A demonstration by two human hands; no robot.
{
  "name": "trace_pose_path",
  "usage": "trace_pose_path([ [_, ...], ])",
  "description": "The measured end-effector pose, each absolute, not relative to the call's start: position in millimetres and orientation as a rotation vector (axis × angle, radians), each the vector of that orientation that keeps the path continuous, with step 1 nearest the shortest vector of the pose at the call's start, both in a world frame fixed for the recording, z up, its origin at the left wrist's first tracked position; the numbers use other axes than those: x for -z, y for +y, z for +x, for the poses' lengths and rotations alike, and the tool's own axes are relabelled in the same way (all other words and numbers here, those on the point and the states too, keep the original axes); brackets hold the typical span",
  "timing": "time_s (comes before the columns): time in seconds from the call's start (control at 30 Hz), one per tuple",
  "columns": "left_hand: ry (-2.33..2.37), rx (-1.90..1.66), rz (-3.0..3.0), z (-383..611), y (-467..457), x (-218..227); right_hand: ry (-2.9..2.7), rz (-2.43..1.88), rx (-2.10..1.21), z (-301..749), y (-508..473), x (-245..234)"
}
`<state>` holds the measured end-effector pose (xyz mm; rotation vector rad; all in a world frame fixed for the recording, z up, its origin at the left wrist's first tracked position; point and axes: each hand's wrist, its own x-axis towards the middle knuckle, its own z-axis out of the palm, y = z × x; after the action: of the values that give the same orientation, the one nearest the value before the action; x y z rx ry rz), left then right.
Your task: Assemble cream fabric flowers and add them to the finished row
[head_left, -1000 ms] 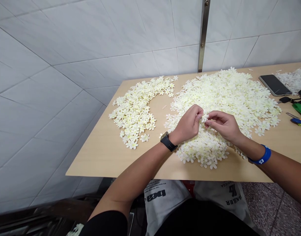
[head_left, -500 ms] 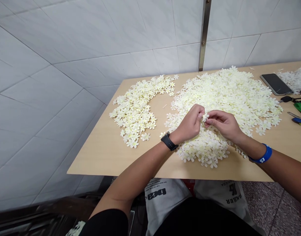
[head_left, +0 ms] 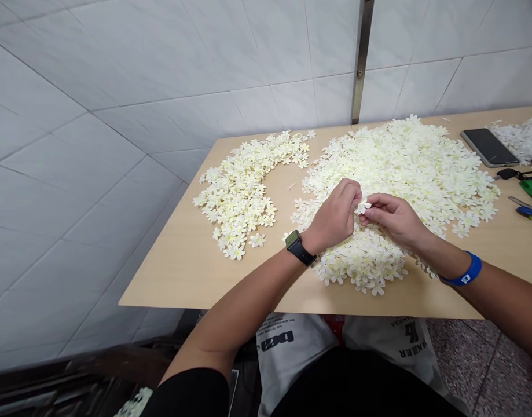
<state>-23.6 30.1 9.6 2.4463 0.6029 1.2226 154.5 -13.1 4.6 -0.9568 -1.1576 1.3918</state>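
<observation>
A small white artificial flower is pinched between my two hands, above the front of a big heap of like flowers. My left hand has its fingers curled closed against the flower's left side, and they hide part of it. On the other side, the thumb and fingertips of my right hand grip the petals. A second, curved pile of cream-white flowers lies to the left of my hands, with one flower just apart at its edge.
The tan tabletop meets a tiled wall with a metal strip. At the right lie a phone, a pile of small white pieces, keys and green- and blue-handled tools. A small white piece lies between the piles.
My left wrist has turned a little, so the watch face now shows. The flower between my fingers has tilted, and its petals show wider. The piles look the same.
</observation>
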Motion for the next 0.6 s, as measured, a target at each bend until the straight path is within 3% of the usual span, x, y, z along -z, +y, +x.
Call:
trace_pose_path([
  [0.6,0.532,-1.253,2.396,-23.2,29.3,-11.4,-1.147,-0.945,-1.438,153.0,-14.3,-10.8],
])
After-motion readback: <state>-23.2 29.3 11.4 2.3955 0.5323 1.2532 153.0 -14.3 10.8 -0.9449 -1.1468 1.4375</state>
